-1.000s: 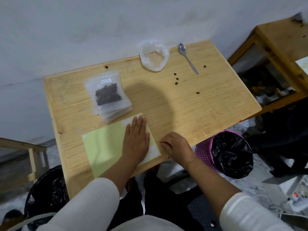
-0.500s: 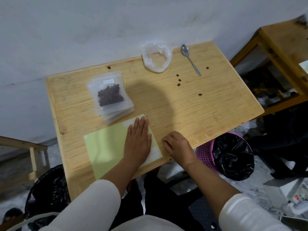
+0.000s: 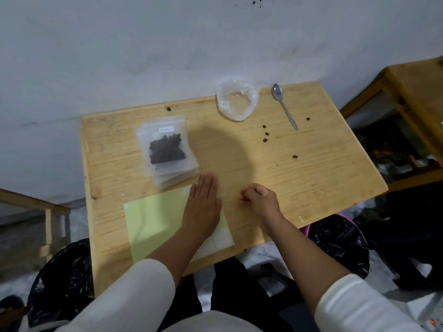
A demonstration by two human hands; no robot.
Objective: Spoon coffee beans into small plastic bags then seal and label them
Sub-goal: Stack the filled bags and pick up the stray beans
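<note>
Flat and spread, the left hand (image 3: pixel 203 207) presses on the green sheet (image 3: pixel 153 219) at the near edge of the table (image 3: pixel 311 178). Just right of it, the right hand (image 3: pixel 260 198) is curled, fingertips pinched together; what they pinch cannot be told. Farther left, a labelled bag (image 3: pixel 165 144) of beans tops a stack of bags. Loose beans (image 3: pixel 265 133) lie right; farthest, a crumpled plastic bag (image 3: pixel 237 99) and a spoon (image 3: pixel 284 105).
</note>
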